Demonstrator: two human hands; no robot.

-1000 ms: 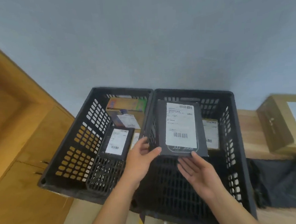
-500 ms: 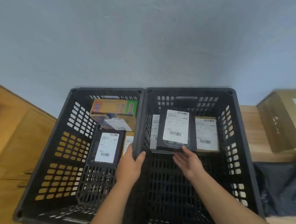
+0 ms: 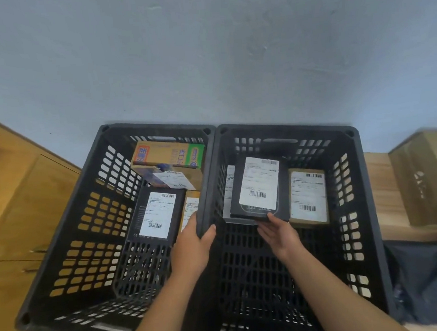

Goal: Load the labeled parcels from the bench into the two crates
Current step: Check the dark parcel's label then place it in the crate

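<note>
Parcel in black wrap (image 3: 258,188), white label up, lies in the right crate (image 3: 365,206). It is stacked on a pale parcel (image 3: 227,190) that shows at its 9 o'clock, and a tan parcel (image 3: 308,196) sits just beside it at 3 o'clock. The right hand (image 3: 279,232) is at its 6 o'clock, fingers (image 3: 266,224) nearly straight and slightly apart, tips touching the near edge (whether they bear any weight I cannot tell). The left hand (image 3: 192,247) has its fingers curled over the right crate's rim at 9 o'clock, where it meets the left crate (image 3: 69,227). The left crate holds a black parcel (image 3: 156,216), a printed carton (image 3: 167,156) and a small tan one (image 3: 189,206). I judge loading well along: six in, with at least a cardboard box (image 3: 425,179) left on the bench (image 3: 378,180) at 3 o'clock.
</note>
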